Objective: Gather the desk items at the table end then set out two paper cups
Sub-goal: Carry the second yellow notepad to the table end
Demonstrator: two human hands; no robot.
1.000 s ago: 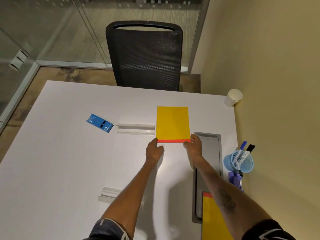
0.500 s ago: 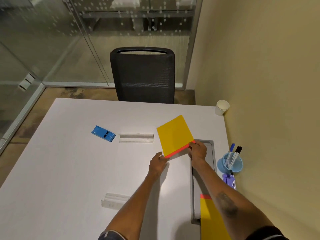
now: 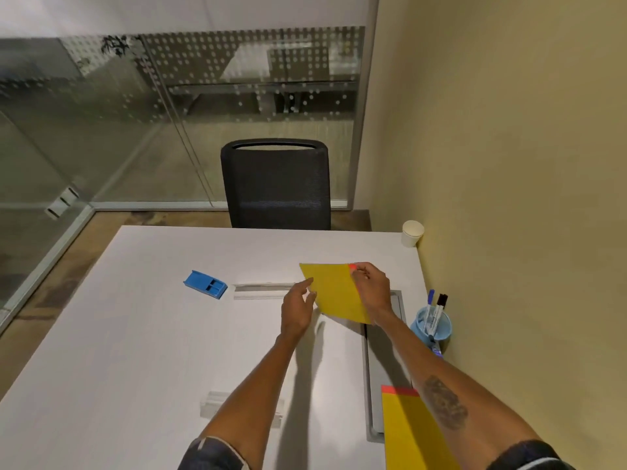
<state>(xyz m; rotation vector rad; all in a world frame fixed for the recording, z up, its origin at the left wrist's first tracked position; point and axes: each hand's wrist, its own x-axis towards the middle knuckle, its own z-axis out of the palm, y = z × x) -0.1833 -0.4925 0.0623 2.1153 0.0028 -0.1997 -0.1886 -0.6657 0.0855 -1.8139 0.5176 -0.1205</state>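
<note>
My right hand [image 3: 370,289] pinches the red-edged corner of a yellow notepad [image 3: 334,292] and holds it lifted and tilted above the white table [image 3: 135,334]. My left hand [image 3: 298,308] hovers at the pad's left edge with its fingers relaxed, fingertips at or near the pad. A second yellow notepad [image 3: 412,432] lies at the near right. A white paper cup [image 3: 412,233] stands in the far right corner by the wall. A blue stapler [image 3: 205,285] and a clear acrylic holder [image 3: 263,290] lie left of the pad.
A blue pen cup [image 3: 431,323] with markers stands by the yellow wall. A grey cable hatch [image 3: 383,368] runs along the table's right side. Another clear holder [image 3: 217,403] lies near my left forearm. A black mesh chair [image 3: 276,186] stands at the far end.
The notepad came off the table and turned round: its red edge, near me before, now points away. My right hand rose with it. My left hand let go of its corner.
</note>
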